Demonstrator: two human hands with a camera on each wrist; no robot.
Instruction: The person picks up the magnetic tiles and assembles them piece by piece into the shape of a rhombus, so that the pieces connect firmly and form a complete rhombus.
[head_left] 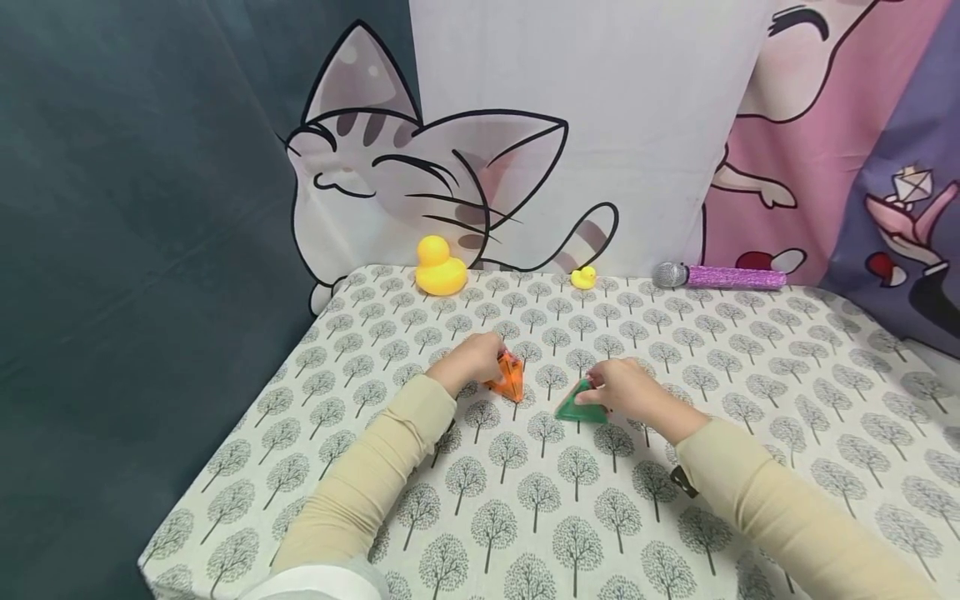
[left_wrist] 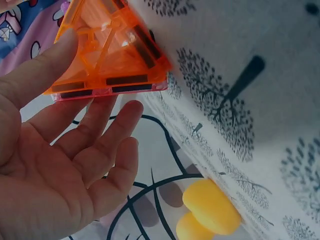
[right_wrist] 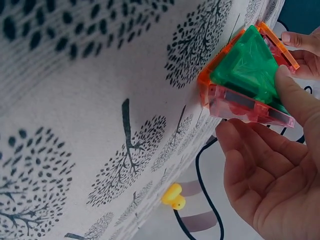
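Near the middle of the table, my left hand (head_left: 474, 360) pinches an orange see-through triangular magnetic tile (head_left: 513, 382). The left wrist view shows the thumb on its face and a pink tile (left_wrist: 150, 88) along its lower edge, with fingers beneath. To the right, my right hand (head_left: 626, 387) pinches a green triangular magnetic tile (head_left: 585, 408). In the right wrist view a pink tile (right_wrist: 245, 107) meets the green one at an angle. An orange edge (right_wrist: 205, 82) shows behind them; which piece it belongs to I cannot tell. In the head view a gap separates the two pieces.
A large yellow rubber duck (head_left: 441, 271), a small yellow duck (head_left: 583, 278) and a purple glittery microphone (head_left: 731, 277) line the table's back edge. A tree-patterned cloth (head_left: 517, 517) covers the table. Cartoon curtains (head_left: 637, 100) hang behind it.
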